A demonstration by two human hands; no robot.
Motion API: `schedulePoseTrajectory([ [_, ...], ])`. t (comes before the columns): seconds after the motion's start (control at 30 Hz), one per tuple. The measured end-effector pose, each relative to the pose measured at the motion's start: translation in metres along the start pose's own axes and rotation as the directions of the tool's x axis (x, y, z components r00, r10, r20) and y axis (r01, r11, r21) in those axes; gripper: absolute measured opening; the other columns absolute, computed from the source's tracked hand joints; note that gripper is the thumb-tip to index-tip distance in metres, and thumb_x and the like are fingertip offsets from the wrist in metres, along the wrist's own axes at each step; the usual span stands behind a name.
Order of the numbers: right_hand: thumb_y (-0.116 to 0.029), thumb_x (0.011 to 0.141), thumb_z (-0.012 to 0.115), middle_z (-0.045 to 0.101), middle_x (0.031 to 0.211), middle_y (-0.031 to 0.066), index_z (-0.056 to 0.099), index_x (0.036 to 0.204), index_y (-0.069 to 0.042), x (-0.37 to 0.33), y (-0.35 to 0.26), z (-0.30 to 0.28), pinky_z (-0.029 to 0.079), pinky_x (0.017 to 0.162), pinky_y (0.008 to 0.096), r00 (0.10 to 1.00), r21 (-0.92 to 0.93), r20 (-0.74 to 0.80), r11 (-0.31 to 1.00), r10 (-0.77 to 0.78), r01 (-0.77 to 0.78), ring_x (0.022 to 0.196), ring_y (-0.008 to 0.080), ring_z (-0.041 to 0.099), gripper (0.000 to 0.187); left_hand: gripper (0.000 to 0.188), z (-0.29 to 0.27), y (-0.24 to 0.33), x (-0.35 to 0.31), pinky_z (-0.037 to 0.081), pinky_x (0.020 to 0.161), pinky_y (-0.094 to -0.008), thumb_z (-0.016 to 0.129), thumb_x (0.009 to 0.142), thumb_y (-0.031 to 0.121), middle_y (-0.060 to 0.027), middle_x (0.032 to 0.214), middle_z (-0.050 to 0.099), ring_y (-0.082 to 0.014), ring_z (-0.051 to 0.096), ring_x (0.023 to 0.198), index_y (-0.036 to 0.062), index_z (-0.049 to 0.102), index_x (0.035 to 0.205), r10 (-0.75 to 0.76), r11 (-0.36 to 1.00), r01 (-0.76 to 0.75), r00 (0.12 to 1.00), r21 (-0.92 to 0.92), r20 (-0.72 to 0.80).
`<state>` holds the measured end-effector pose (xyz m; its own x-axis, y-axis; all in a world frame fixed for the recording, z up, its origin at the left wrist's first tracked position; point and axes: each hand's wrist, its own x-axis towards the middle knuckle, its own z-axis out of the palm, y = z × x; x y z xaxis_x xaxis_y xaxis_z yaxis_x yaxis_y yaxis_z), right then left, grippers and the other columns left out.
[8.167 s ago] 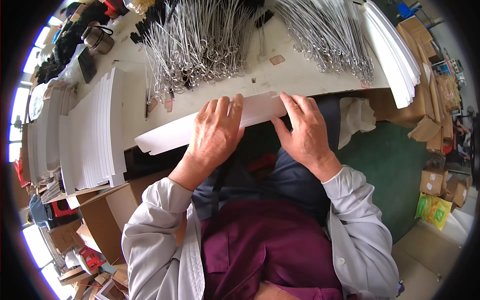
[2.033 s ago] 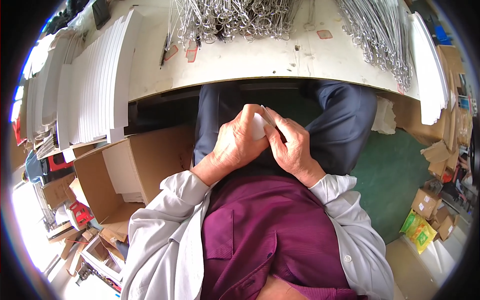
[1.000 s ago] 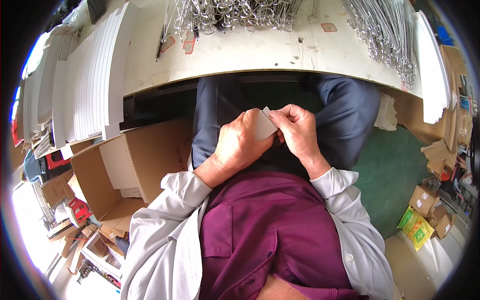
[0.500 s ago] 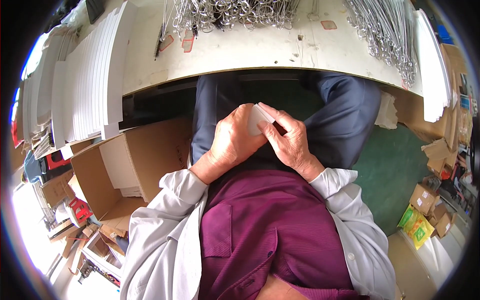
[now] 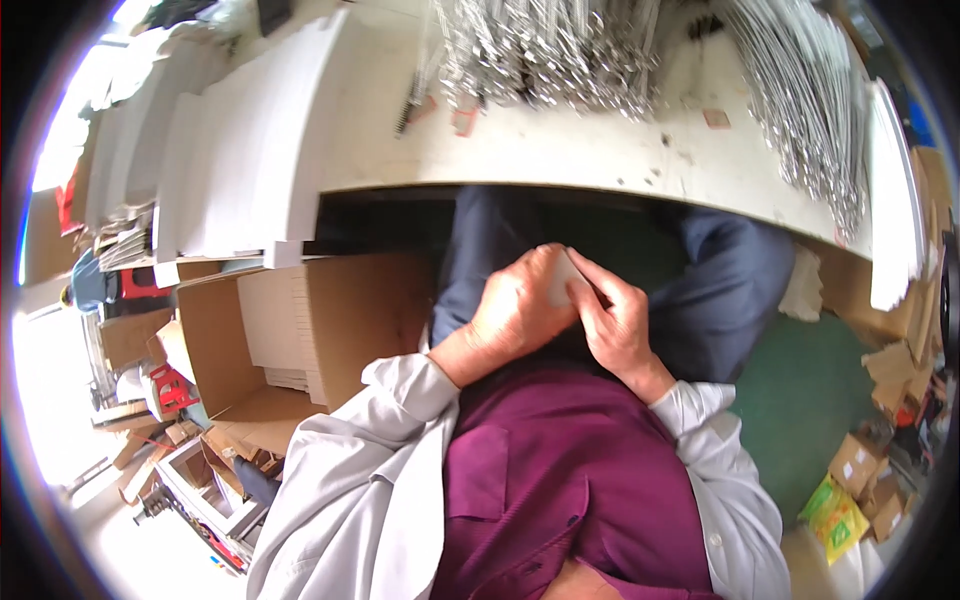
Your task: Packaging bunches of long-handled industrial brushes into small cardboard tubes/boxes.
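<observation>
Over my lap, just short of the table edge, both hands meet around a small white cardboard piece (image 5: 566, 282). It looks like the end of a narrow box, though fingers cover most of it. My left hand (image 5: 522, 302) is closed round its left side, knuckles up. From the other side, my right hand (image 5: 618, 325) grips it, with the thumb on the near face and the fingers behind. Whether anything lies inside the piece is hidden.
On the white table (image 5: 560, 150) lie a heap of looped metal wires (image 5: 550, 60) and a wire bundle (image 5: 805, 120). White flat cartons (image 5: 235, 160) stand at left, more white cartons (image 5: 893, 200) at right. An open cardboard box (image 5: 365, 325) stands left of my legs.
The whole view has swung, so the table, boxes and my hands all appear farther right and lower. Both hands keep their hold on the white piece, which now shows less between the fingers.
</observation>
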<state>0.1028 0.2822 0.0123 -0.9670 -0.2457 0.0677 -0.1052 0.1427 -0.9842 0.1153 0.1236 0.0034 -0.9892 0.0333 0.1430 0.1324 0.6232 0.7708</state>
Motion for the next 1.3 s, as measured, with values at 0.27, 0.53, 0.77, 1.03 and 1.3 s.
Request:
schedulePoseTrajectory([
  [0.27,-0.012,0.1,0.067,0.074,0.086,0.0106,0.071,0.119,0.003,0.046,-0.031,-0.03,0.056,0.068,0.0285,0.979,-0.174,-0.034,0.966,-0.2,0.191,0.073,0.0138,0.069,0.024,0.069,-0.092,0.027,0.0,0.06,0.074,-0.044,0.088,0.074,0.024,-0.0211,0.103,0.07,-0.0372,0.073,0.089,-0.0003,0.054,0.129,-0.217,0.957,0.188,0.969,0.22,0.118],
  [0.53,-0.006,0.094,0.07,0.072,0.09,0.0118,0.073,0.102,-0.001,0.111,-0.017,-0.065,0.054,0.065,0.0325,0.904,-0.52,-0.135,0.805,-0.407,0.285,0.072,0.0234,0.068,0.01,0.054,-0.196,-0.038,0.115,0.058,0.078,-0.0517,0.076,0.086,0.035,-0.0297,0.088,0.071,-0.0476,0.072,0.086,-0.0107,0.059,0.11,-0.024,0.84,0.201,0.942,0.504,-0.335],
  [0.77,-0.004,0.092,0.071,0.072,0.091,0.0117,0.073,0.1,-0.002,0.114,-0.006,-0.063,0.057,0.069,0.035,0.843,-0.6,-0.131,0.719,-0.522,0.352,0.076,0.0258,0.069,0.008,0.044,-0.196,-0.039,0.183,0.057,0.079,-0.0502,0.072,0.09,0.035,-0.0257,0.087,0.072,-0.043,0.072,0.084,-0.0086,0.065,0.097,-0.154,0.597,0.315,0.948,0.738,-0.28],
  [1.03,-0.001,0.09,0.07,0.072,0.091,0.0104,0.073,0.099,-0.003,0.113,-0.004,-0.062,0.056,0.057,0.0307,0.824,-0.615,-0.146,0.703,-0.547,0.357,0.071,0.0229,0.068,0.009,0.026,-0.173,-0.016,0.156,0.056,0.078,-0.0498,0.066,0.084,0.022,-0.025,0.094,0.068,-0.0415,0.07,0.086,-0.0032,0.066,0.089,0.091,0.784,0.028,0.983,0.621,-0.16],
  [1.3,0.0,0.09,0.071,0.072,0.092,0.0101,0.072,0.1,-0.003,0.113,-0.005,-0.059,0.057,0.065,0.034,0.799,-0.639,-0.123,0.663,-0.589,0.39,0.076,0.0262,0.068,0.01,0.024,-0.156,-0.034,0.173,0.055,0.078,-0.0514,0.067,0.084,0.024,-0.0224,0.089,0.071,-0.0423,0.07,0.084,0.0002,0.067,0.086,-0.103,0.672,0.07,0.995,0.737,0.0],
])
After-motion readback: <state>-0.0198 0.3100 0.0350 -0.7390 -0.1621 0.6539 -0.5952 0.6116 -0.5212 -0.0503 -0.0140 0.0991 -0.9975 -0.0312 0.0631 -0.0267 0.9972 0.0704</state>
